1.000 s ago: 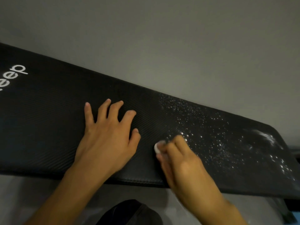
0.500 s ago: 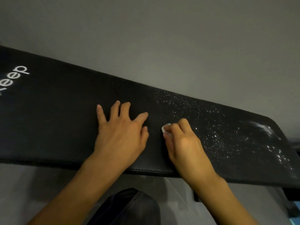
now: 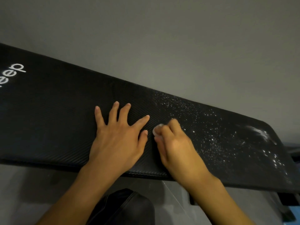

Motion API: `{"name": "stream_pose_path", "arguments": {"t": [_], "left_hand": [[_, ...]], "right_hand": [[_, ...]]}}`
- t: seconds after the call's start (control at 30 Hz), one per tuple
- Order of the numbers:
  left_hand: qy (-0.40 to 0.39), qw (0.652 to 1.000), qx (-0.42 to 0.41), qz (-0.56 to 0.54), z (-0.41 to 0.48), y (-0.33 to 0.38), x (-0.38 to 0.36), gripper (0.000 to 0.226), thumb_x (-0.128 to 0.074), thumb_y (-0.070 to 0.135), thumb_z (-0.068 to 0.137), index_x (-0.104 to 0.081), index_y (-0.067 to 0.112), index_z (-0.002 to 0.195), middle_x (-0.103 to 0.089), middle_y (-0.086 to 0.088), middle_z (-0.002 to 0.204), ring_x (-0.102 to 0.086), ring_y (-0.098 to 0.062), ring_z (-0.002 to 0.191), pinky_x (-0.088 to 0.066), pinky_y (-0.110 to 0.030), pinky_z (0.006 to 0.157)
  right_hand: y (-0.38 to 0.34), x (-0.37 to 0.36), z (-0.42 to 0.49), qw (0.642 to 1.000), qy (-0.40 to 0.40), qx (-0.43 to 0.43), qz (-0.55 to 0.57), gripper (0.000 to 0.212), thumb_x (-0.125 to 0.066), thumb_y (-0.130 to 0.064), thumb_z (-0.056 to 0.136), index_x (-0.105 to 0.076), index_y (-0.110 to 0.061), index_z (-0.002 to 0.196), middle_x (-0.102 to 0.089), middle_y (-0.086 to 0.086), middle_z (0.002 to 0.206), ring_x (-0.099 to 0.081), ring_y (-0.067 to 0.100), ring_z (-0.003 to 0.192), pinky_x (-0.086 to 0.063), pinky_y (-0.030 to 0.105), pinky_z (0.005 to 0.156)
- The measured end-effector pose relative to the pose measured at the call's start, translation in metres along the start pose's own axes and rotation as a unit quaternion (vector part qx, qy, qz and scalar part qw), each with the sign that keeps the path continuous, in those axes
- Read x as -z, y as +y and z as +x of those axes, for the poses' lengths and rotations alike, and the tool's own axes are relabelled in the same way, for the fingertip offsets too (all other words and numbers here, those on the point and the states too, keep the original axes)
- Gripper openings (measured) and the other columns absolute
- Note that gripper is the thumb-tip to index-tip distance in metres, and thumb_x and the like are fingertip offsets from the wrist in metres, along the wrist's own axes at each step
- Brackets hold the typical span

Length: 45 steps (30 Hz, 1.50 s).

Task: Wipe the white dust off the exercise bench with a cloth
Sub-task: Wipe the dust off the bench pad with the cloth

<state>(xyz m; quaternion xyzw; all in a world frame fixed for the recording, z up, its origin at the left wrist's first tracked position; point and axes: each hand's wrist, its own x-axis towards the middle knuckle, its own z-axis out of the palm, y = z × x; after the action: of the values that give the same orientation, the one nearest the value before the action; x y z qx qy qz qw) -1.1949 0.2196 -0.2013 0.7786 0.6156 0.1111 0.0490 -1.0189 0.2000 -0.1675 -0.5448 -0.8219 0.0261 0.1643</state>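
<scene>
The black bench (image 3: pixel 48 127) runs across the view, slanting down to the right, with white lettering (image 3: pixel 12 75) at its left end and white dust (image 3: pixel 219 137) speckled over its right part, thickest near the far right corner. The left hand (image 3: pixel 118 138) lies flat on the bench with its 5 fingers spread and straight, gripping nothing. Just beside it, the right hand (image 3: pixel 175 146) has its fingers curled around a small white cloth (image 3: pixel 157 129), pressed to the bench at the dust's left edge.
</scene>
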Motion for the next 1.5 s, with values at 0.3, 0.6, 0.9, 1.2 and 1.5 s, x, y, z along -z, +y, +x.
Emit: {"name": "stream_pose_path", "arguments": {"t": [0.3, 0.6, 0.9, 1.2, 1.5], "left_hand": [[0.014, 1.0, 0.007, -0.007, 0.0, 0.002, 0.0, 0.063, -0.014, 0.059, 0.095, -0.038, 0.046, 0.152, -0.032, -0.015, 0.164, -0.02, -0.04, 0.154, -0.009, -0.075, 0.118], [0.014, 1.0, 0.017, -0.012, 0.001, 0.003, 0.0, 0.064, -0.017, 0.058, 0.094, -0.043, 0.041, 0.15, -0.036, -0.016, 0.162, -0.023, -0.04, 0.153, -0.012, -0.075, 0.118], [0.016, 0.999, 0.039, -0.023, 0.0, 0.004, 0.004, 0.067, -0.024, 0.061, 0.091, -0.048, 0.036, 0.149, -0.04, -0.012, 0.16, -0.026, -0.035, 0.153, -0.006, -0.076, 0.118], [0.025, 0.999, 0.038, -0.029, 0.0, 0.004, 0.003, 0.063, -0.031, 0.058, 0.093, -0.054, 0.033, 0.145, -0.045, -0.014, 0.156, -0.032, -0.037, 0.15, -0.014, -0.077, 0.116], [0.027, 0.998, 0.04, -0.038, 0.002, 0.004, 0.003, 0.062, -0.034, 0.058, 0.09, -0.058, 0.031, 0.141, -0.048, -0.015, 0.153, -0.034, -0.037, 0.148, -0.015, -0.078, 0.114]], "right_hand": [[0.013, 0.001, 0.023, 0.998, 0.021, -0.051, -0.021, 0.021, -0.052, -0.023, 0.103, -0.065, -0.007, 0.106, -0.05, 0.005, 0.101, -0.058, 0.025, 0.073, -0.053, 0.044, 0.067], [-0.005, 0.0, 0.014, 1.0, -0.004, -0.015, 0.014, 0.022, -0.049, -0.029, 0.104, -0.063, -0.013, 0.109, -0.049, 0.0, 0.103, -0.059, 0.024, 0.076, -0.053, 0.046, 0.068], [0.017, -0.013, 0.078, 1.0, -0.015, -0.027, 0.002, 0.024, -0.051, -0.021, 0.103, -0.063, -0.005, 0.117, -0.05, 0.006, 0.11, -0.06, 0.023, 0.085, -0.05, 0.035, 0.076], [0.038, -0.022, 0.141, 0.993, -0.003, -0.118, -0.025, 0.028, -0.047, -0.02, 0.105, -0.061, 0.002, 0.114, -0.051, 0.017, 0.116, -0.061, 0.038, 0.091, -0.053, 0.048, 0.084], [0.024, -0.016, 0.105, 0.997, -0.003, -0.072, -0.02, 0.027, -0.049, -0.026, 0.104, -0.064, -0.005, 0.113, -0.053, 0.01, 0.109, -0.062, 0.031, 0.085, -0.053, 0.045, 0.077]]}}
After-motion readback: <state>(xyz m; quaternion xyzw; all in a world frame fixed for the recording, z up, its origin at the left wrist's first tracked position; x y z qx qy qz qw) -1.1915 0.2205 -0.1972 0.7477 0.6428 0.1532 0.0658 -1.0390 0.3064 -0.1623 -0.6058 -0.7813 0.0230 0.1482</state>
